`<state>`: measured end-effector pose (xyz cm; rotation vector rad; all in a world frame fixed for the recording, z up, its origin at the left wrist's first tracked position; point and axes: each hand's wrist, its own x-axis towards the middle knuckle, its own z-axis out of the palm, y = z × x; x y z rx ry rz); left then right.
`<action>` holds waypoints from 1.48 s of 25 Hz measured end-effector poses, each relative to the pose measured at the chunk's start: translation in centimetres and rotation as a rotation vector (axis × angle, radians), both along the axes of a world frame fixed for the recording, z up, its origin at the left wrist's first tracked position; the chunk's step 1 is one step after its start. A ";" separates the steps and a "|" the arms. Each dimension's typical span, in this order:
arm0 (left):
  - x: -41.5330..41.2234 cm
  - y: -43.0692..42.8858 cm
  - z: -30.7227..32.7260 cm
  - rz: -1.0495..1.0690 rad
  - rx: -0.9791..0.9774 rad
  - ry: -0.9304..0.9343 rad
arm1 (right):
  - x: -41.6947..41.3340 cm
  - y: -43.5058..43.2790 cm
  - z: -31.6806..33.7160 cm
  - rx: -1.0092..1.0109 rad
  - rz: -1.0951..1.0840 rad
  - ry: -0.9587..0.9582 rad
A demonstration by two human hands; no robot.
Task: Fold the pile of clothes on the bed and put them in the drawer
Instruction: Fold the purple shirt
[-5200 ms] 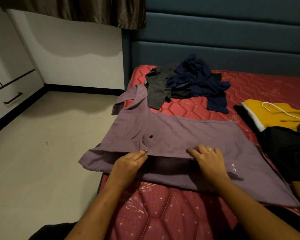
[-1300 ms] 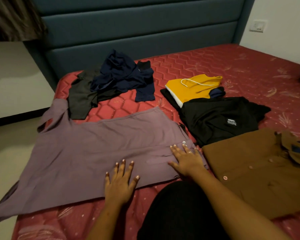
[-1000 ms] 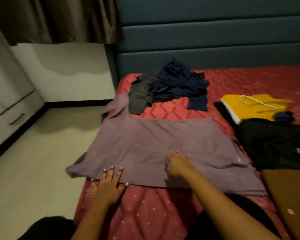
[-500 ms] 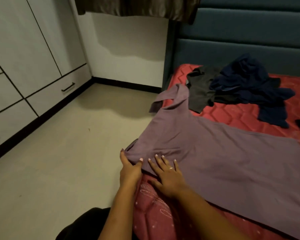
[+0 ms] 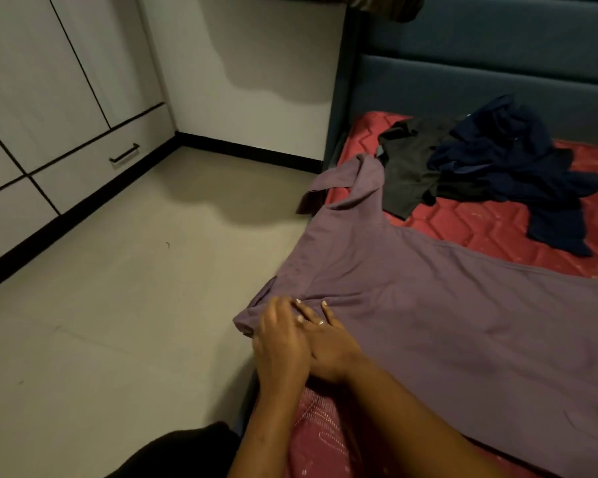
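Observation:
A purple shirt (image 5: 446,322) lies spread over the near left part of the red mattress (image 5: 480,225), one sleeve hanging off the bed's edge. Both hands are at its near left corner, close together. My right hand (image 5: 328,350) rests flat on the cloth with its fingers straight. My left hand (image 5: 280,339) lies beside it on the folded corner and partly covers the right fingers. A pile of dark grey (image 5: 408,167) and navy clothes (image 5: 518,167) sits by the headboard. The white drawer (image 5: 94,167) with a black handle is across the floor on the left.
A beige floor (image 5: 118,305) stretches between the bed and the white cupboard wall (image 5: 32,81). The teal padded headboard (image 5: 480,74) stands behind the pile. My dark-clothed knee (image 5: 187,453) shows at the bottom edge.
Both hands slid left along the shirt's near edge to its left corner, and my view swung left with them. The left hand has since moved over the right fingers.

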<state>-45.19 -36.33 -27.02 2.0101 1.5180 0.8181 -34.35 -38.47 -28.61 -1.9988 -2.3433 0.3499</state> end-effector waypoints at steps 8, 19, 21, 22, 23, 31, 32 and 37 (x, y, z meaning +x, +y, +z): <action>2.0 -2.3 -3.4 -0.421 -0.007 0.491 | 9.4 -4.3 -0.5 0.153 -0.315 -0.167; 2.1 -2.0 -2.8 -0.390 -0.107 0.584 | 13.1 -7.2 -0.3 0.153 -0.555 -0.286; 2.3 -2.1 -2.6 -0.365 -0.095 0.616 | 14.4 -9.7 0.5 0.107 -0.427 -0.346; 2.6 -2.7 -2.3 -0.349 -0.083 0.624 | 15.4 -11.5 0.7 0.082 -0.376 -0.360; 3.2 -3.3 -1.9 -0.350 -0.072 0.656 | 16.2 -13.1 0.8 0.059 -0.339 -0.371; 16.9 -13.7 1.3 -0.848 -0.251 0.786 | 22.9 -24.2 2.0 -0.304 -0.494 -0.349; 17.3 -14.5 0.9 -0.867 -0.233 0.807 | 24.0 -26.0 1.9 -0.307 -0.528 -0.320; 16.7 -14.7 -0.8 -0.820 -0.173 0.816 | 27.6 -34.6 0.7 -0.231 -0.745 -0.310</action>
